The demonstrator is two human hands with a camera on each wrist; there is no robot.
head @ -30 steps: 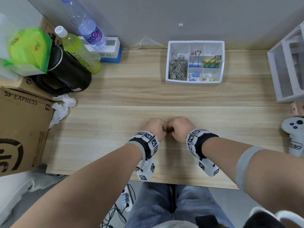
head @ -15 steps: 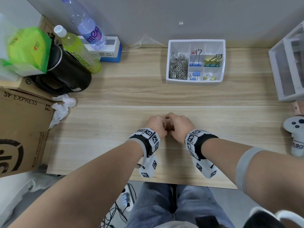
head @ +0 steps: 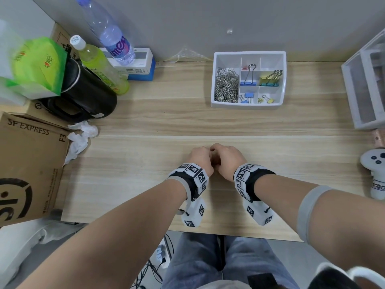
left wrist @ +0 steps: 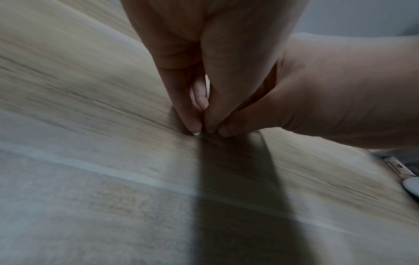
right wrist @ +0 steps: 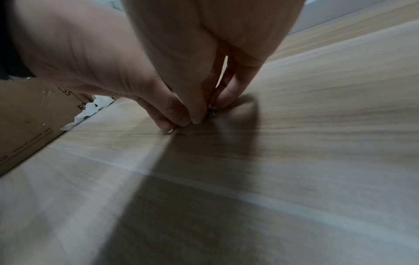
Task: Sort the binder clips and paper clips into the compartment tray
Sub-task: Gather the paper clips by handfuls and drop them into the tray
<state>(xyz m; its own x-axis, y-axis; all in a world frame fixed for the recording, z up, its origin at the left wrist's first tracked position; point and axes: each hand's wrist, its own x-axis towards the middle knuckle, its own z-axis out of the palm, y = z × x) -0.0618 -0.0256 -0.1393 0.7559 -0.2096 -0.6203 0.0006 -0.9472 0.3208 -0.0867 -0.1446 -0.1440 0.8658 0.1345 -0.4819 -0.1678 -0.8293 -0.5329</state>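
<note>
My two hands meet knuckle to knuckle at the middle of the wooden table (head: 145,167), fingers curled down onto the wood. The right hand (head: 227,157) (right wrist: 211,107) pinches a small silver paper clip bundle (right wrist: 212,111) between thumb and forefinger. The left hand (head: 201,159) (left wrist: 202,128) has its fingertips pressed together on the table beside the right thumb; nothing shows between them. The white compartment tray (head: 248,53) stands at the back right. It holds a heap of paper clips (head: 227,84) on its left, with blue binder clips (head: 248,82) and yellow binder clips (head: 268,80) in other cells.
A cardboard box (head: 27,163), a black kettle (head: 83,97), bottles and a crumpled tissue (head: 81,136) crowd the left side. A white drawer unit (head: 366,84) and a white controller (head: 375,170) sit at the right edge. Bare wood lies between my hands and the tray.
Both hands have crept a little away from my body toward the tray, staying pressed together on the table.
</note>
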